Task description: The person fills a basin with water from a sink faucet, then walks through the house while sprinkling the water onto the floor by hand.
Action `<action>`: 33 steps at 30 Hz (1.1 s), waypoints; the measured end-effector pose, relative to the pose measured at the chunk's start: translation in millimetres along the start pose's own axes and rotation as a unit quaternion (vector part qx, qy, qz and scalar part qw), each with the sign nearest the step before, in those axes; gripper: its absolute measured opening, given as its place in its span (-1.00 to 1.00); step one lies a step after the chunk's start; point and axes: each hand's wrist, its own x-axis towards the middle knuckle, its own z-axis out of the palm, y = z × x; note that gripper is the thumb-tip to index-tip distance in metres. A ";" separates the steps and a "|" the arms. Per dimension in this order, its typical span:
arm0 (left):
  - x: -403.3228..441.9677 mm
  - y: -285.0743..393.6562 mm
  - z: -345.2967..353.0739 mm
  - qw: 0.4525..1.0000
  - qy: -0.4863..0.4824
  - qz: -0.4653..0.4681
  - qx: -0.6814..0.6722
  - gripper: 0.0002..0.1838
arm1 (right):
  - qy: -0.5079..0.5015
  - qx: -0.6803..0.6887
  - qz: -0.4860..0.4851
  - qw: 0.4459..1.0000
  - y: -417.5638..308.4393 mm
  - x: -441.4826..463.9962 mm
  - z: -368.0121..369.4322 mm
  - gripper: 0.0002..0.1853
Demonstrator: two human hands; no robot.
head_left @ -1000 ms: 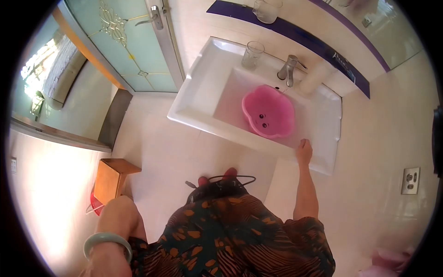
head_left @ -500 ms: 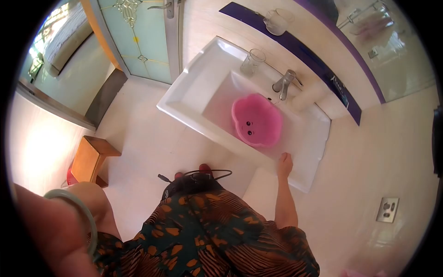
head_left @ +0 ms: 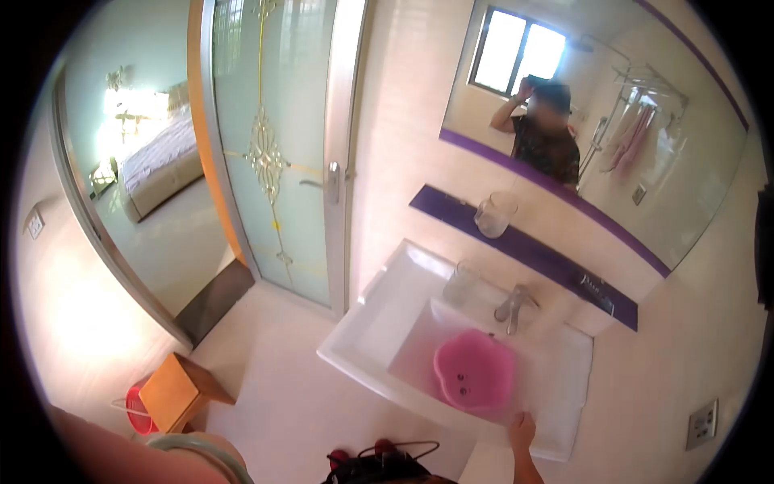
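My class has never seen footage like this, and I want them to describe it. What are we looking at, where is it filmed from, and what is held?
There is no machine here, just a person's two bare hands. One camera, worn on the head, looks forward and down. The right hand is curled at the front edge of the white sink, with nothing visibly held. The left hand is a close blur at the lower left, so its grip cannot be told. A pink basin sits inside the sink, in front of the tap. A clear glass stands towards the sink's back edge.
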 end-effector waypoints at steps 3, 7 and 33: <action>-3.1 0.1 1.6 1.000 -0.011 0.000 0.008 -0.58 | 0.053 0.033 -0.026 0.998 0.2 4.1 13.9 -0.75; 9.6 -2.5 0.3 0.999 -0.039 -0.010 0.034 -0.58 | -0.051 0.005 0.042 0.998 -8.2 -6.9 -8.5 -0.72; -76.9 -45.1 23.6 0.928 -0.114 -0.334 0.118 -0.75 | -0.122 0.071 0.040 0.989 -2.5 0.8 -16.9 -0.75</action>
